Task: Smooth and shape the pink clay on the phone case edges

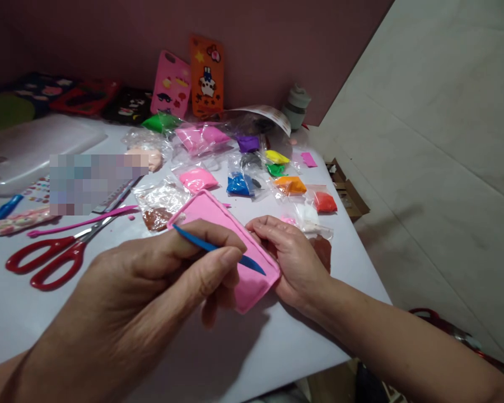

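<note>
A pink clay-covered phone case (231,224) with a raised rim is held tilted above the white table. My right hand (289,254) is closed round its right long edge, some fingers hidden beneath it. Between thumb and fingers, my left hand (185,274) pinches a slim blue modelling tool (252,264). The tool's curved blade lies over the lower part of the pink surface, near the right rim; whether it touches cannot be told. Its other pointed end sticks out to the left above my index finger.
Red-handled scissors (73,246) and a pink tool (82,222) lie at left. Behind the case are bags of coloured clay, such as blue (240,183) and orange (289,184). Decorated cases, including an orange one (207,75), lean on the wall; a bottle (296,107) stands behind.
</note>
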`<state>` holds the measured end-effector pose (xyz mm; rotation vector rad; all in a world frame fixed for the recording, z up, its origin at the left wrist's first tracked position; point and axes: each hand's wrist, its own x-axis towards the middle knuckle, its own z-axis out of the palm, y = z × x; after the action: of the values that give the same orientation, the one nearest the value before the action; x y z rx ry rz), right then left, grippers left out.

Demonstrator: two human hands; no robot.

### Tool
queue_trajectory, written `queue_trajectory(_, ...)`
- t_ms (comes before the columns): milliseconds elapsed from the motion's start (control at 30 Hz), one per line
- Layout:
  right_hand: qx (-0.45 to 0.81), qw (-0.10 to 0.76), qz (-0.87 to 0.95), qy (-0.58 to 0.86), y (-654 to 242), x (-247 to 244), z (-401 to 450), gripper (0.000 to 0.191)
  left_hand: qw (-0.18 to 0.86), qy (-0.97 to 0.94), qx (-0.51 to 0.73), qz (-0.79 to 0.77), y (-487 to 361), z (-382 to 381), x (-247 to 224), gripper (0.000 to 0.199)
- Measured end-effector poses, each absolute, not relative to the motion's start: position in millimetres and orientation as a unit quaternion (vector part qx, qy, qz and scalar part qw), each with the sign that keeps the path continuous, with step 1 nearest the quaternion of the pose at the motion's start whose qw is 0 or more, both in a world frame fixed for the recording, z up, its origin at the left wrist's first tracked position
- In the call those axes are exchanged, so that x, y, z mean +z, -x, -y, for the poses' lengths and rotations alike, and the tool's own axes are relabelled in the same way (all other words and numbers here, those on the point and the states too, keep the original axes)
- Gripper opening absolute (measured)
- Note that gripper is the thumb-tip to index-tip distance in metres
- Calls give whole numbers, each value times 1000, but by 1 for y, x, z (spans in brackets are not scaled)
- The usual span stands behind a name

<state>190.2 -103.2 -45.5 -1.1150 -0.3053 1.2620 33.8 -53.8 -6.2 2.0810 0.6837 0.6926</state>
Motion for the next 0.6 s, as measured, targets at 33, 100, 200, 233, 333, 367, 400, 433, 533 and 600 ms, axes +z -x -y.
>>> queue_trajectory(33,556,656,134,493,-190,-45,103,11,410,-826,277,-269,-34,53,-6,22)
queue_trajectory(100,552,656,135,497,-190,-45,103,10,415,-830,273,-255,-36,54,-7,23)
queue_trajectory(200,546,656,142,501,-190,-45,103,10,426,-838,257,-223,-37,58,-12,21)
queue_trajectory(233,544,658,143,501,-190,-45,103,10,427,-841,252,-218,-36,59,-13,18)
queue_trajectory(333,543,661,138,500,-189,-45,103,8,429,-845,241,-211,-33,63,-19,14)
queue_trajectory(367,543,661,134,500,-188,-45,103,8,433,-845,236,-205,-32,64,-21,16)
queue_trajectory(400,543,661,132,501,-188,-45,103,8,437,-847,230,-198,-32,65,-22,17)
queue_trajectory(433,542,661,130,502,-188,-46,103,8,435,-850,225,-193,-31,66,-24,18)
queue_trajectory(533,543,660,128,503,-188,-46,103,8,403,-869,215,-191,-32,68,-26,16)
queue_trajectory(600,544,660,126,503,-188,-46,103,8,379,-879,221,-188,-33,69,-26,14)
